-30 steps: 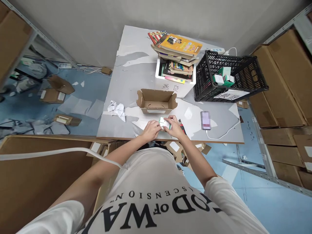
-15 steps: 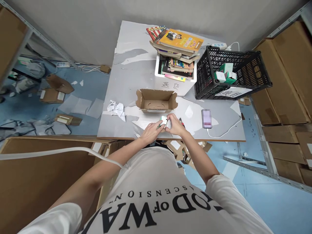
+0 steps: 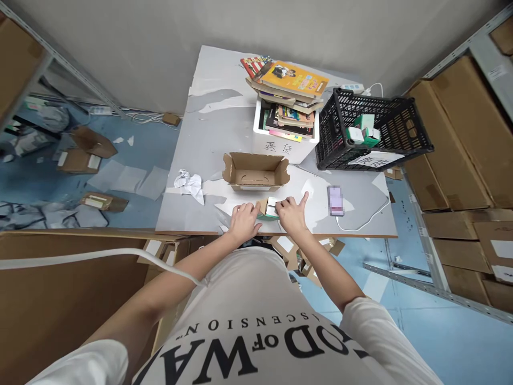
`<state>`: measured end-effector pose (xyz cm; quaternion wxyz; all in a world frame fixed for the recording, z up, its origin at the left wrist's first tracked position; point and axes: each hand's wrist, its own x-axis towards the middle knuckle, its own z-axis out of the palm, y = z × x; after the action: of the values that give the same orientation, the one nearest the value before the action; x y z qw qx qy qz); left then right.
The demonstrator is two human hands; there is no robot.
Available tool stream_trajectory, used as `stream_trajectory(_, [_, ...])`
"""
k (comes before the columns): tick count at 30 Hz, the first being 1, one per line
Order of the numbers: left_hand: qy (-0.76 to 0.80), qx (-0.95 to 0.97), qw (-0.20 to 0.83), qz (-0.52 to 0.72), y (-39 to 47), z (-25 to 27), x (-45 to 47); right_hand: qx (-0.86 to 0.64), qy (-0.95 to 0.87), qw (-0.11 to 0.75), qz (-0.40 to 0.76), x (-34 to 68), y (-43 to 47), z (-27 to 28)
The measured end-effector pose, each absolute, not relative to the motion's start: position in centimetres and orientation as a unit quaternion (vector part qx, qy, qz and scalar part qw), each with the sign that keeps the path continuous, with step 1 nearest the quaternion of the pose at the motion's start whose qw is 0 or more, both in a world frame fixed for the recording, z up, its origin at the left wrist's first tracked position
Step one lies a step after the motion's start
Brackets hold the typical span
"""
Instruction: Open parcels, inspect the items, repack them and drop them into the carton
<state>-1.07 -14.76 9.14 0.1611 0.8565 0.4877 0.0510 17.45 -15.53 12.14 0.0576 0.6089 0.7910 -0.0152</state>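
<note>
So, right at my fingers, the small green-and-white box (image 3: 272,205) sits between both hands near the table's edge; my left hand (image 3: 242,222) has its fingers bent close together at one side, thumb apart; my right hand (image 3: 293,216) meets the other, one outer finger sticking out wide; whether either really pinches, I can't tell; flanking it like this probably keeps it from skidding.

Just beyond my fingertips, an open carton (image 3: 256,178) stands, presumably there for easy reach; left of my fingers, crumpled paper (image 3: 190,185); off to their right, a phone (image 3: 335,202) on its cable, likely set aside to charge; under it all, a grey table (image 3: 218,128) with ragged white patches; farther out, a white bin (image 3: 282,149) heaped with books (image 3: 296,77), beside a black crate (image 3: 332,123) holding green boxes (image 3: 365,128); past those, a plain grey wall (image 3: 160,48).
</note>
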Motion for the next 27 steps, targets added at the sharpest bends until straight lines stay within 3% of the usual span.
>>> stream_trajectory(3, [0.485, 0.848, 0.192, 0.09, -13.3, 9.0, -1.1, 0.623, 0.78, 0.06, -0.021, 16.7, -15.2, 12.5])
stream_trajectory(10, [0.349, 0.826, 0.401, 0.185, -10.1, 5.9, -0.4, 0.657, 0.75, 0.062, -0.044, 15.5, -14.3, 12.4])
stream_trajectory(27, [0.377, 0.804, 0.413, 0.202, -10.9, 3.4, 0.4, 0.688, 0.718, 0.088, -0.062, 13.6, -13.7, 12.6])
